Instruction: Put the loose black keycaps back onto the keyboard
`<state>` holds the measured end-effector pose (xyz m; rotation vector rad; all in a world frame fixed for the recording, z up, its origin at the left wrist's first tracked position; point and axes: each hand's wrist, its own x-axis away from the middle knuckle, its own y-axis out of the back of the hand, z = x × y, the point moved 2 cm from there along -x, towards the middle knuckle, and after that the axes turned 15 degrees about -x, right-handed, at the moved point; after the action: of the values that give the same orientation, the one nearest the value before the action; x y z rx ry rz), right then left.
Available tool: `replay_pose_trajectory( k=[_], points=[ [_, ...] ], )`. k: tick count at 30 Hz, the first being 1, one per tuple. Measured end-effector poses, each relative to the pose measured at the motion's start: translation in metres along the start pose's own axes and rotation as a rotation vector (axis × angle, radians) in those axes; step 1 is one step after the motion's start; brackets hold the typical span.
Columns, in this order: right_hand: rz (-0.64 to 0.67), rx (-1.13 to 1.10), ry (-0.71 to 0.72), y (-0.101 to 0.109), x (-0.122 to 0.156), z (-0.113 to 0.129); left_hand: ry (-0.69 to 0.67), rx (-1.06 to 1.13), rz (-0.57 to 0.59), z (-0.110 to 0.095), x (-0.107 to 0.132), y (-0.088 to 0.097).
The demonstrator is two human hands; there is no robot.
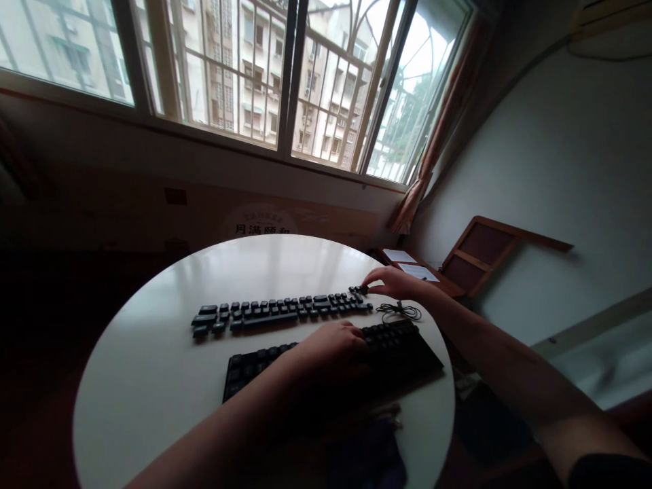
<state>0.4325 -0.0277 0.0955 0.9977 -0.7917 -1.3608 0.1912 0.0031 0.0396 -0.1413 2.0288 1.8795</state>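
Note:
My left hand [333, 346] is over the middle of a black keyboard [392, 353] that lies slantwise on the round white table. Its fingers curl down together onto the keyboard; the fingertips and anything between them are hidden. Beyond the keyboard, loose black keycaps [269, 312] are laid out in rows. At the right end of these rows, my right hand [388, 280] has thumb and fingers closed in a pinch around a small dark keycap [364, 289], partly covered by the fingertips.
A thin black cable [400, 311] lies coiled by the keyboard's far right corner. Near the front edge of the table [137, 380] is a dark cloth-like item [367, 451] with small things beside it. Papers [418, 272] lie on a wooden chair [481, 251] at right. Barred windows [285, 81] are behind.

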Motion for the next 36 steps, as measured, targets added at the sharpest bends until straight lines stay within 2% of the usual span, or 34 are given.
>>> replay_pose_trajectory(
  k=[2, 6, 11, 15, 19, 36],
  points=[
    [0.086, -0.089, -0.015, 0.007, 0.033, -0.004, 0.01, -0.012, 0.006, 0.0, -0.001, 0.001],
    [0.193, -0.208, -0.189, 0.005, 0.087, -0.022, 0.063, -0.075, 0.026, 0.0, -0.004, 0.004],
    [0.127, -0.223, -0.141, -0.016, 0.124, -0.038, 0.127, -0.162, 0.065, -0.001, -0.007, 0.006],
    [0.04, -0.184, -0.06, -0.034, 0.133, -0.044, 0.117, -0.173, 0.056, -0.003, -0.007, 0.006],
    [-0.024, -0.113, -0.039, -0.042, 0.133, -0.04, 0.117, -0.165, 0.078, -0.002, -0.005, 0.007],
    [-0.001, 0.182, -0.058, -0.046, 0.137, -0.017, 0.149, -0.124, 0.123, -0.002, -0.005, 0.012]
  ],
)
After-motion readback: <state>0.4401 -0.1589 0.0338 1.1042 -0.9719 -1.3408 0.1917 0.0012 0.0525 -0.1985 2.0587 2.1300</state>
